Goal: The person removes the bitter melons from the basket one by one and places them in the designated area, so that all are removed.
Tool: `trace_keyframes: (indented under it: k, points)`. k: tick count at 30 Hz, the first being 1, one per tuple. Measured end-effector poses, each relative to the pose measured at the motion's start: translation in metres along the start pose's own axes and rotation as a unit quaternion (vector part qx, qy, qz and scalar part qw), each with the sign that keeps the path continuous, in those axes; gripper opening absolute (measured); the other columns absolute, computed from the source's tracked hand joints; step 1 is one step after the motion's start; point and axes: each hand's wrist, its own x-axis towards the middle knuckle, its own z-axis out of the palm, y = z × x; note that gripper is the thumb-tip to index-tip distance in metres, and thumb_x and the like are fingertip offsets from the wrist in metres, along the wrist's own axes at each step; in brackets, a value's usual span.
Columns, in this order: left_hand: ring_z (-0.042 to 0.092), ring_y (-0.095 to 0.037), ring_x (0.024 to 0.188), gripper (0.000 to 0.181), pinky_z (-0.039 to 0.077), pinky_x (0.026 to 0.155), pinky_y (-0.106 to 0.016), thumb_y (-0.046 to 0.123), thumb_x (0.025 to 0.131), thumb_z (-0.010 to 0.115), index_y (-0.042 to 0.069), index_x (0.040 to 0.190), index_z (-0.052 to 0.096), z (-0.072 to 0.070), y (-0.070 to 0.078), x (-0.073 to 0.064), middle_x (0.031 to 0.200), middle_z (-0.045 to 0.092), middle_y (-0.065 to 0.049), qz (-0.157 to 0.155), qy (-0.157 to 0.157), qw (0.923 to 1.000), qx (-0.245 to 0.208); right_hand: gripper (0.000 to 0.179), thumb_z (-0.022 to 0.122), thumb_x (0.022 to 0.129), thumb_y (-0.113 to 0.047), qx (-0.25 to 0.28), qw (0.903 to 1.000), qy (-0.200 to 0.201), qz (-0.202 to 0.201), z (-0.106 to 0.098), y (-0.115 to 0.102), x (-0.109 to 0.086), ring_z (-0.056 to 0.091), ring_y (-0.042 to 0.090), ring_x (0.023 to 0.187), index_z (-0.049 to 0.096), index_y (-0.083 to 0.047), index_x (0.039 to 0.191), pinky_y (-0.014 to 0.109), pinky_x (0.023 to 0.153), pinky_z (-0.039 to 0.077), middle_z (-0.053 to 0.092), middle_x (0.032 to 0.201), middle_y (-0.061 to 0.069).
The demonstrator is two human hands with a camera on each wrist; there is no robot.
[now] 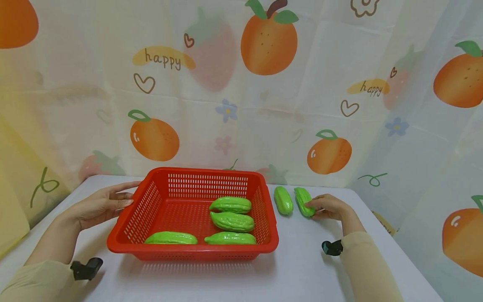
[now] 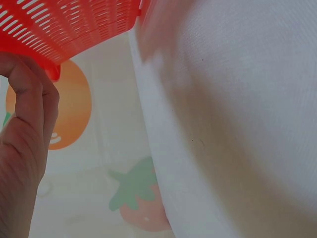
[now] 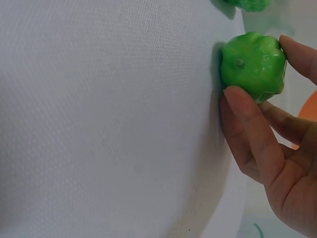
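A red plastic basket (image 1: 192, 247) with slotted walls stands on the table. Inside it lie several green bitter melons (image 1: 230, 204), mostly on the right side, with one at the front left. My left hand (image 1: 99, 205) is at the basket's left rim; its fingers touch the rim, and some fingertips are hidden behind it. To the right of the basket, my right hand (image 1: 329, 206) pinches a bitter melon (image 3: 252, 64) by its near end, thumb on one side and fingers on the other. Another bitter melon (image 1: 283, 201) lies between that one and the basket.
The table (image 1: 302, 268) has a white cover. A fruit-printed curtain (image 1: 234, 138) hangs along its back edge and sides. Black wrist cameras (image 1: 86, 269) sit on both sleeves.
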Motion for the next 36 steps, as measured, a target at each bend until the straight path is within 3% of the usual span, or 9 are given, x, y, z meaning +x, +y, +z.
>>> trace_keyframes:
  k: [14, 21, 28, 36]
  points:
    - [0.067, -0.009, 0.1, 0.046, 0.059, 0.088, -0.028, 0.003, 0.103, 0.043, 0.034, 0.137, 0.048, -0.0007, -0.0015, 0.0013, 0.111, 0.067, 0.006, 0.003, -0.006, 0.9999, -0.012, 0.064, 0.064, 0.093, -0.026, 0.001, 1.0, -0.003, -0.001, -0.0013, -0.0003, -0.002, 0.058, 0.013, 0.092, 0.04, 0.012, 0.139, 0.025, 0.086, 0.058, 0.053, 0.108, 0.006]
    - [0.066, -0.009, 0.102, 0.046, 0.059, 0.089, -0.028, 0.005, 0.103, 0.044, 0.033, 0.14, 0.044, 0.0005, -0.0013, -0.0003, 0.114, 0.067, 0.006, -0.001, 0.001, 1.0, 0.005, 0.065, 0.063, 0.095, -0.027, -0.007, 1.0, -0.004, -0.001, -0.0042, -0.0005, -0.0022, 0.057, 0.017, 0.102, 0.039, 0.012, 0.14, 0.027, 0.088, 0.058, 0.052, 0.117, 0.01]
    - [0.066, -0.009, 0.102, 0.045, 0.059, 0.089, -0.028, 0.005, 0.103, 0.044, 0.035, 0.136, 0.047, -0.0003, -0.0023, 0.0012, 0.113, 0.066, 0.006, -0.004, 0.01, 0.9999, 0.001, 0.064, 0.064, 0.094, -0.032, -0.023, 0.9995, 0.015, 0.011, -0.0091, -0.0008, -0.002, 0.059, 0.022, 0.107, 0.042, 0.008, 0.14, 0.031, 0.091, 0.058, 0.052, 0.125, 0.017]
    - [0.067, -0.009, 0.101, 0.045, 0.059, 0.089, -0.028, 0.006, 0.103, 0.046, 0.035, 0.137, 0.045, -0.0003, -0.0021, 0.0009, 0.113, 0.067, 0.006, -0.014, 0.019, 0.9996, 0.013, 0.068, 0.055, 0.099, -0.035, -0.067, 0.9964, 0.052, -0.009, -0.0099, -0.0072, -0.0051, 0.063, 0.032, 0.108, 0.034, 0.009, 0.145, 0.039, 0.091, 0.058, 0.046, 0.139, 0.032]
